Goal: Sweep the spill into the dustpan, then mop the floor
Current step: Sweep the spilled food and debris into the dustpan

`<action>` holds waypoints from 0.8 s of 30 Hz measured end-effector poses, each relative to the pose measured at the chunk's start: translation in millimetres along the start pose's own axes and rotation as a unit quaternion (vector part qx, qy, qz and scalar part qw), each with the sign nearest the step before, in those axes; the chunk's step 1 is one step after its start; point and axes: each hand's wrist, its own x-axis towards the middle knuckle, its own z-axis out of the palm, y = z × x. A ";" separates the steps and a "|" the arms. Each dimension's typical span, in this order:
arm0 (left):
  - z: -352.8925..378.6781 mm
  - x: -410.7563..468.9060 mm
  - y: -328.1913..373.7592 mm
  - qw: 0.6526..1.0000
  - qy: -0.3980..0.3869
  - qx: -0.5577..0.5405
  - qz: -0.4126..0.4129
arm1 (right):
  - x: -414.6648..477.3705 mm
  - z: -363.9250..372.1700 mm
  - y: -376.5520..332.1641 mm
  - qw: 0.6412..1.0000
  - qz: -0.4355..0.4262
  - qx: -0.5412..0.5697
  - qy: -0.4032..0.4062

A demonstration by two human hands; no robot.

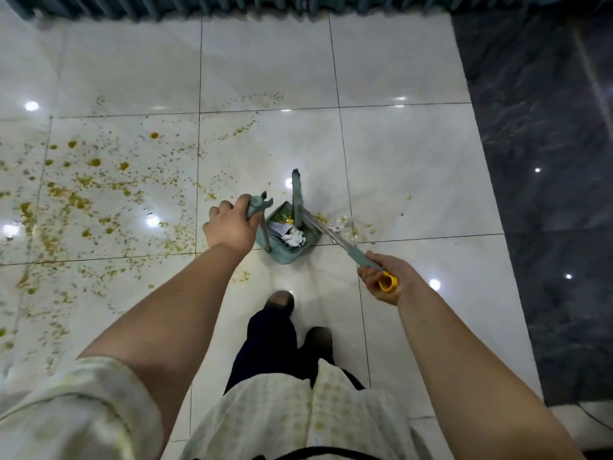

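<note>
A teal dustpan [310, 239] stands on the white tile floor just ahead of my feet, holding crumpled white paper and yellow bits. My left hand [230, 225] is shut on the top of the dustpan's upright handle [257, 205]. My right hand [384, 277] is shut on the broom handle [335, 239], near its yellow end cap. The broom head [297, 194] sits at the dustpan's mouth. A small pile of white scraps and yellow crumbs [345, 225] lies right of the pan. The yellow-brown spill [83, 194] spreads widely over the tiles to the left.
A dark marble strip [547, 194] borders the white floor [398, 154] on the right. A teal pleated curtain [232, 6] hangs along the far edge. My shoes [282, 302] and dark trousers stand directly behind the dustpan. Ceiling lights reflect as bright spots on the tiles.
</note>
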 end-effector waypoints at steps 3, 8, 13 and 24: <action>0.0 -9.8 -3.0 1.000 -0.008 -0.006 -0.003 | -16.2 0.6 -13.8 0.999 -0.029 -0.017 -0.020; 4.0 -19.4 -11.8 0.999 0.003 -0.030 -0.020 | -2.2 19.7 -13.0 0.996 -0.079 -0.046 -0.020; 0.8 -16.4 -32.1 0.989 0.045 -0.086 -0.111 | 18.2 62.9 -7.7 0.926 -0.232 -0.282 0.098; -16.8 14.3 -86.9 0.993 0.060 -0.061 -0.081 | 113.2 145.0 -27.3 0.793 -0.259 -0.525 0.169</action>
